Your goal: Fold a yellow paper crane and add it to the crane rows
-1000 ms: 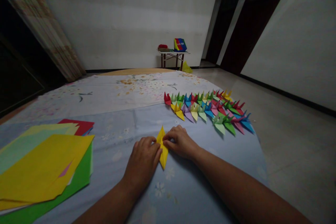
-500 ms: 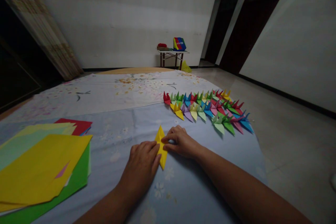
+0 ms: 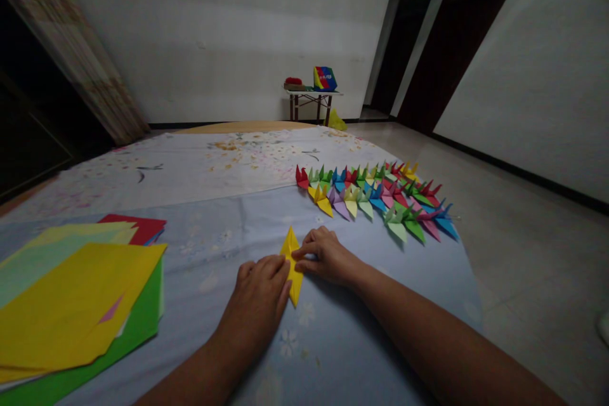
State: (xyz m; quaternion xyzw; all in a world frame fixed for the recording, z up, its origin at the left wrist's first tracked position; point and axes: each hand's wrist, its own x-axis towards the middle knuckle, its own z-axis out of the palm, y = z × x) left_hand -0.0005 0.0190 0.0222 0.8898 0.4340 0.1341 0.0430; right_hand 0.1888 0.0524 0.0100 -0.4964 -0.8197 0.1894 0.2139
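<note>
Curtain with a brown pattern (image 3: 71, 57) hangs far off on your left. Closer to you, a pile of flat paper sheets (image 3: 71, 304) in yellow, green and red lies on a pale blue cloth with white flowers (image 3: 209, 228). Past the blue cloth is a white cloth with little painted flowers (image 3: 190, 171).

Next comes your left hand (image 3: 257, 304). Its fingers (image 3: 266, 264) lie close together on the left side of a long yellow folded paper (image 3: 295, 285). That paper sits on the blue cloth, right between your hands. Your right hand (image 3: 326, 258) is just beside it, and its fingers (image 3: 308, 254) bend a little, with the tips on the paper's right side. Both hands hold the paper down on the cloth. It looks very light and thin, a bit stiff at the folds, and easy to crush. Take hold of its wide middle, not its thin points.

Past your right hand, rows of small folded paper birds (image 3: 375, 200) in many colours sit on the blue cloth. Far back, a small counter (image 3: 309, 95) holds a rainbow-striped box (image 3: 325, 79). A shiny gray floor (image 3: 523, 279) spreads out on your right.
</note>
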